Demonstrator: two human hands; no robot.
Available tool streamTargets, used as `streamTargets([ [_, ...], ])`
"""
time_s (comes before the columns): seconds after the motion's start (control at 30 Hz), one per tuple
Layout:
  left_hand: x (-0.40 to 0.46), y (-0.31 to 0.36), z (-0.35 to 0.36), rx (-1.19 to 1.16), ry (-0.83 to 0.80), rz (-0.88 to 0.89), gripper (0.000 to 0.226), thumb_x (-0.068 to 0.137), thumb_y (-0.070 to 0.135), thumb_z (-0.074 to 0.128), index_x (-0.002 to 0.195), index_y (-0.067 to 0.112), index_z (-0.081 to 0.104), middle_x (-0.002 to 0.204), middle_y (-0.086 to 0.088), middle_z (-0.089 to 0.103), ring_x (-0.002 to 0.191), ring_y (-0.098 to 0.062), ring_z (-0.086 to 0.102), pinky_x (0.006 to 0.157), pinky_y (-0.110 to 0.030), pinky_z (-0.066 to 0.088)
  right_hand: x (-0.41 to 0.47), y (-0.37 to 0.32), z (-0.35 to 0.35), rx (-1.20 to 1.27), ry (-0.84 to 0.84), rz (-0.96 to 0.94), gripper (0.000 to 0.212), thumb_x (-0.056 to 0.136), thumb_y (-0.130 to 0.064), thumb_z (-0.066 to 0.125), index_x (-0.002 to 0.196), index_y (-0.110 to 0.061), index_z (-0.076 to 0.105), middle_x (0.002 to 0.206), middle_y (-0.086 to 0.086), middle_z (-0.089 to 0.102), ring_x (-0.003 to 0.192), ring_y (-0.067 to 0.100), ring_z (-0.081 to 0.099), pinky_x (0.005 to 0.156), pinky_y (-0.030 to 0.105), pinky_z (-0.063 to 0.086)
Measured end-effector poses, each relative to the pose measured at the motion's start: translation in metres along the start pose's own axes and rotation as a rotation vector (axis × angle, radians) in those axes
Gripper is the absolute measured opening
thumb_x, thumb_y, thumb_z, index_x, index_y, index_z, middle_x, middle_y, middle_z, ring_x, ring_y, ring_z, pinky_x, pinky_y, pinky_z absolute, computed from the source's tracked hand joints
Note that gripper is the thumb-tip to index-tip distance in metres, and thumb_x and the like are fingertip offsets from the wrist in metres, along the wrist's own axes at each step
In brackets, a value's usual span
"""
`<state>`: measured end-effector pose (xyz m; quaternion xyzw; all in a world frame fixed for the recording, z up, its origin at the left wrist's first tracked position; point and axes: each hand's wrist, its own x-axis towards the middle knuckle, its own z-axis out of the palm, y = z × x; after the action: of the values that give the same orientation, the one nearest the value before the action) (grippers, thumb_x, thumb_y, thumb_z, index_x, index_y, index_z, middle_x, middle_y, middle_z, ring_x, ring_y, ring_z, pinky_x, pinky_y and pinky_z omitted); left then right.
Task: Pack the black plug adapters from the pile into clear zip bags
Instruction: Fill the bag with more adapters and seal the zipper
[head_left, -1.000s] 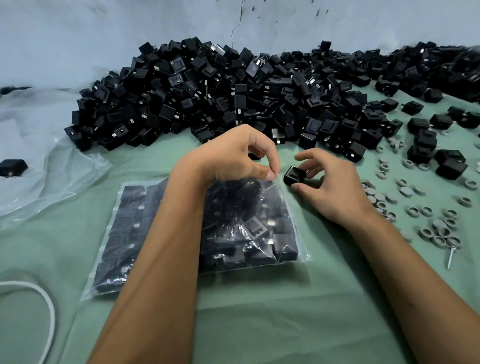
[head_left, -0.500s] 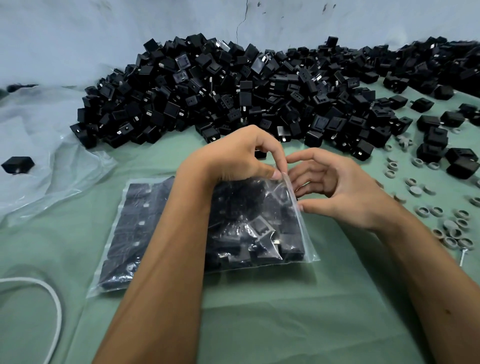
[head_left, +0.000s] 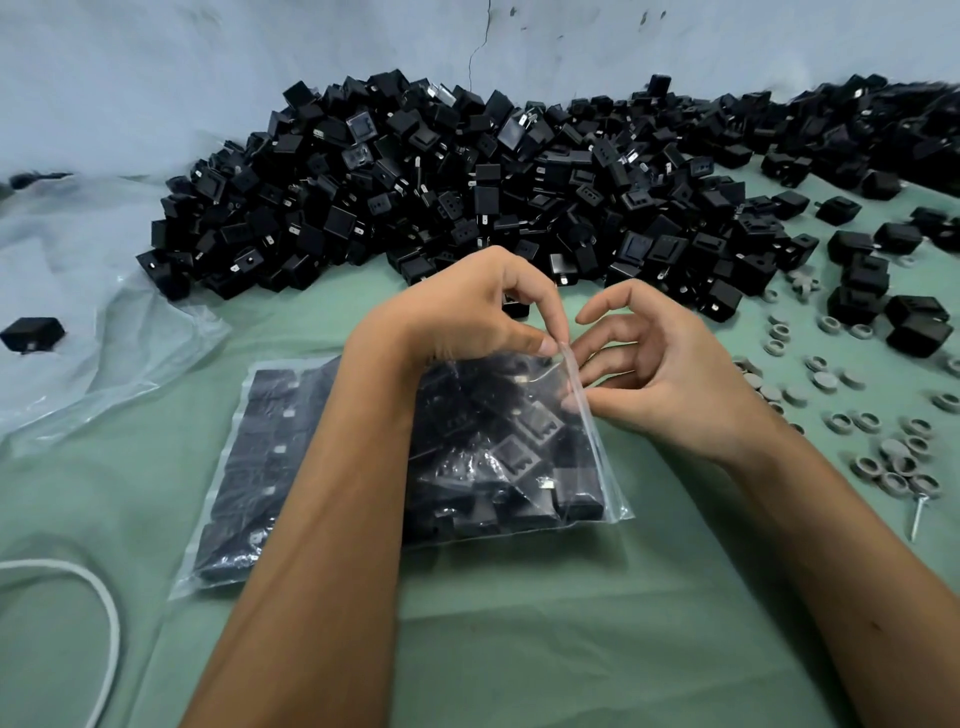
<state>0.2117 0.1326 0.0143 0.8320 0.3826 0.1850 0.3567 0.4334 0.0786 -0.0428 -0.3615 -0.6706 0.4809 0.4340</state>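
Many black adapters (head_left: 524, 447) inside clear bag (head_left: 597, 447)

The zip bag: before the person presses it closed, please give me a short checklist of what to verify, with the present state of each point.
1. Left hand holds the zip bag by its mouth, at the far corner: ok.
2. Right hand pinches the zip strip: ok.
3. Plug adapters lie inside, none sticking out of the mouth: ok, as far as visible.
4. Zip strip already sealed along its length: cannot tell.
5. Bag rests flat on the green cloth: ok.
6. Pile stays apart from the bag: ok.
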Motion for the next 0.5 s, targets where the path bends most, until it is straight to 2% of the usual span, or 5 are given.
streamTargets([
  [0.1,0.001,0.001,0.001,0.012,-0.011,0.003,0.008,0.084,0.017,0.083,0.089,0.022,0.081,0.109,0.005,0.073,0.111,0.003,0.062,0.092,-0.015,0.04,0.0,-0.001,0.005,-0.079,0.01,-0.037,0.063,0.068,-0.004,0.095,0.115,-0.014,0.056,0.095,0.011,0.07,0.078,0.024,0.068,0.07,0.034,0.056],
  [0.2,0.002,0.0,0.001,0.011,-0.005,-0.001,0.009,0.083,0.016,0.084,0.089,0.022,0.082,0.109,0.007,0.073,0.109,0.005,0.061,0.093,-0.016,0.039,-0.001,-0.001,0.009,-0.164,0.04,-0.043,0.062,0.066,-0.015,0.097,0.113,-0.021,0.058,0.092,0.005,0.065,0.075,0.026,0.055,0.066,0.041,0.049],
  [0.33,0.003,0.001,0.003,0.022,-0.014,-0.006,0.009,0.083,0.018,0.085,0.088,0.025,0.082,0.108,0.007,0.073,0.11,0.005,0.061,0.095,-0.018,0.04,-0.001,0.002,0.003,-0.264,0.082,-0.03,0.043,0.077,-0.008,0.087,0.109,-0.024,0.063,0.091,0.0,0.066,0.075,0.021,0.058,0.068,0.046,0.051],
  [0.47,0.003,0.0,0.002,0.028,-0.01,-0.025,0.009,0.083,0.02,0.085,0.087,0.028,0.081,0.109,0.011,0.073,0.111,0.008,0.059,0.098,-0.022,0.041,0.009,0.012,-0.004,-0.517,0.384,-0.029,0.017,0.088,-0.02,0.078,0.098,-0.026,0.067,0.085,-0.008,0.068,0.08,0.008,0.062,0.074,0.02,0.051],
  [0.5,0.003,0.001,0.002,0.028,-0.007,-0.026,0.009,0.083,0.02,0.085,0.087,0.028,0.081,0.11,0.01,0.073,0.11,0.008,0.059,0.096,-0.02,0.041,0.015,0.013,-0.007,-0.631,0.44,-0.008,0.014,0.088,-0.024,0.077,0.098,-0.026,0.067,0.088,-0.01,0.068,0.082,0.007,0.061,0.076,0.019,0.05],
])
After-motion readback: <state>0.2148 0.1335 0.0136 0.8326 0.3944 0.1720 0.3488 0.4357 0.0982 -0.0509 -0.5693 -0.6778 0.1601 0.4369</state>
